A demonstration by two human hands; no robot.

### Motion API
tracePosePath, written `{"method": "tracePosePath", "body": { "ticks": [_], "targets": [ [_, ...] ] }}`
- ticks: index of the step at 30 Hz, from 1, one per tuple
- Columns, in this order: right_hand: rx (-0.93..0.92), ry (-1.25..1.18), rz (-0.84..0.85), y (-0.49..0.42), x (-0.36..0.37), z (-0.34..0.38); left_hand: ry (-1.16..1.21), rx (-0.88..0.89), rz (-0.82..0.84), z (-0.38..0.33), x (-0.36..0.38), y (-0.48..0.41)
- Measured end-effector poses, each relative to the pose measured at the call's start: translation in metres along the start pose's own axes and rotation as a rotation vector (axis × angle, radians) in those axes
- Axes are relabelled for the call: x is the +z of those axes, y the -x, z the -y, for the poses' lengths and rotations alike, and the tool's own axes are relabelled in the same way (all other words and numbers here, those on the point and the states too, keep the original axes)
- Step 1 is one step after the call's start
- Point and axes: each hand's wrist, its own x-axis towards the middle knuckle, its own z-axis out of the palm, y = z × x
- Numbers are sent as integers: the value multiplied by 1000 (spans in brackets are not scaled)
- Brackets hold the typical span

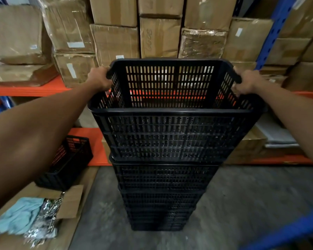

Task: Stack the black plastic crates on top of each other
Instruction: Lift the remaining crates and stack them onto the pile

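Observation:
A tall stack of black slotted plastic crates [163,192] stands on the grey floor in front of me. The top crate [170,134] sits on the stack, open side up and empty. My left hand [99,78] grips its left rim near the far corner. My right hand [246,82] grips the right rim near the far corner. Another black crate [69,163] rests on flattened cardboard at the lower left, apart from the stack.
Orange shelf beams [25,91] carry many brown cardboard boxes [159,37] right behind the stack. A blue rack upright [275,33] rises at the right, and a blue bar [287,231] crosses the bottom right. A light blue cloth [20,215] and loose metal parts lie on cardboard at the bottom left.

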Motion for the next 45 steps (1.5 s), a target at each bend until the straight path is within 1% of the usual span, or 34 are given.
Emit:
{"method": "tracePosePath", "body": {
  "ticks": [8,13,20,24,28,30,32,35,39,41,45],
  "targets": [
    [-22,25,53,-14,27,10,-85,4,37,14,17,-6],
    [-33,48,83,-25,36,14,-74,-20,87,19,21,-11],
    [-38,109,71,-36,50,2,-30,-31,82,12,28,-20],
    [-24,115,45,-40,54,1,-55,-29,75,14,34,-29],
    [-29,170,12,-38,58,2,-161,4,62,16,38,-31],
    [-11,184,3,-35,59,4,-236,28,81,16,39,-30],
    [-11,227,-40,-32,60,8,-287,48,106,13,39,-28],
    [-48,317,-102,-27,58,13,-367,76,103,9,42,-27],
    [-145,323,-129,-22,57,14,-481,90,127,5,47,-27],
    [-172,316,-110,-21,56,14,-473,105,159,6,48,-28],
    [-157,327,5,-23,58,12,-450,152,200,13,52,-30]
  ]
}}
